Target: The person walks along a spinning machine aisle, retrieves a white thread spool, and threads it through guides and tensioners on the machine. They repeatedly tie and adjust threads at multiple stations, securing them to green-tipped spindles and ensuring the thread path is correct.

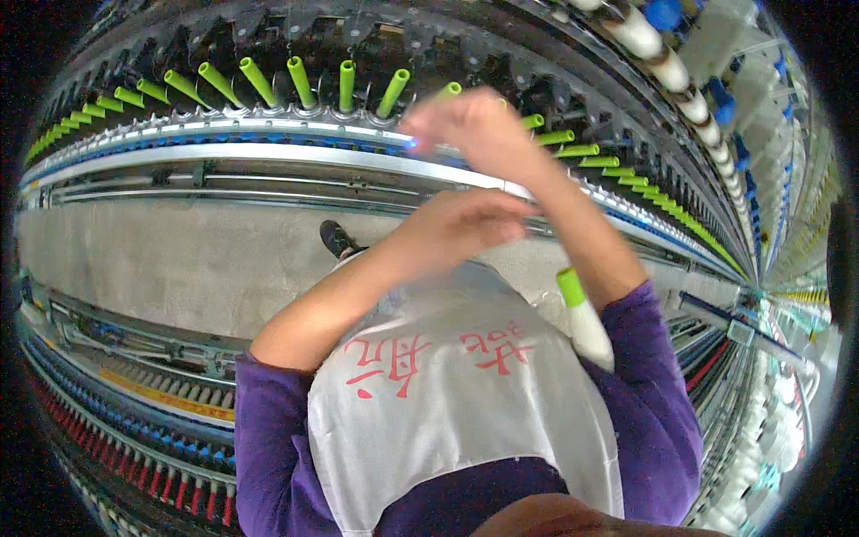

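Observation:
My right hand (470,125) reaches over the front rail beside the row of green spindle tubes (346,87), partly covering one green tube (450,91). Its fingers are smeared by motion, so whether they hold anything cannot be made out. A small blue light (412,142) glows by its fingertips. My left hand (465,224) hovers just below the rail, in front of my apron, with its fingers loosely stretched to the right and apart. Nothing shows in it. A bobbin of white yarn with a green end (586,324) sits between my apron and right arm.
The spinning frame's silver rail (268,152) runs across in front. Large white yarn packages (637,31) hang at the upper right. Behind the aisle floor (170,259) stands another machine with red bobbins (143,470). My white apron (465,394) covers my front.

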Motion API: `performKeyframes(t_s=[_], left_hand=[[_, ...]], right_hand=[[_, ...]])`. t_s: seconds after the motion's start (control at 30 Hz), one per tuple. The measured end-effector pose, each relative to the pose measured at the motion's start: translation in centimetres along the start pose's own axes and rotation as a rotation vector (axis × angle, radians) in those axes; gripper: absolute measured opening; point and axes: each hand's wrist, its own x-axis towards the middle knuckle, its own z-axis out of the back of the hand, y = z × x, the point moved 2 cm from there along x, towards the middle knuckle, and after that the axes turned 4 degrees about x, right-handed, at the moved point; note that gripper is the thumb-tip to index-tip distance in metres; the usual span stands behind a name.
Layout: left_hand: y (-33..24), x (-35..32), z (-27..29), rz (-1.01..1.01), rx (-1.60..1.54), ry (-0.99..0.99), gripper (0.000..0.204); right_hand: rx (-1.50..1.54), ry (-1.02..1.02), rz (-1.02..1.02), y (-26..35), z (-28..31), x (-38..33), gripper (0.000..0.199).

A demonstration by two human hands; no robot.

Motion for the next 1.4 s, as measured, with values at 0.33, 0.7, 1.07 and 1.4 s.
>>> performKeyframes(t_s=[0.33, 0.7, 1.07, 1.4], left_hand=[[-8.9, -4.8, -1.0, 0.116, -0.238, 0.183, 0.028], [-10.1, -5.6, -0.8, 0.072, -0.042, 0.259, 0.02], [20.0, -19.8, 25.0, 0.558, 1.104, -0.506, 0.04], [28.2, -64.7, 18.1, 0.871, 1.612, 0.024, 0.026]], right_hand=[[-0.898, -0.178, 0.159, 16.8, 3.4, -2.5, 0.019], [-1.868, -0.427, -0.575, 13.7, 12.9, 5.0, 0.022], [-1.656, -0.43, -0.358, 13.4, 13.8, 5.0, 0.015], [-0.896, -1.158, 0.624, 11.6, 6.8, -0.4, 0.015]])
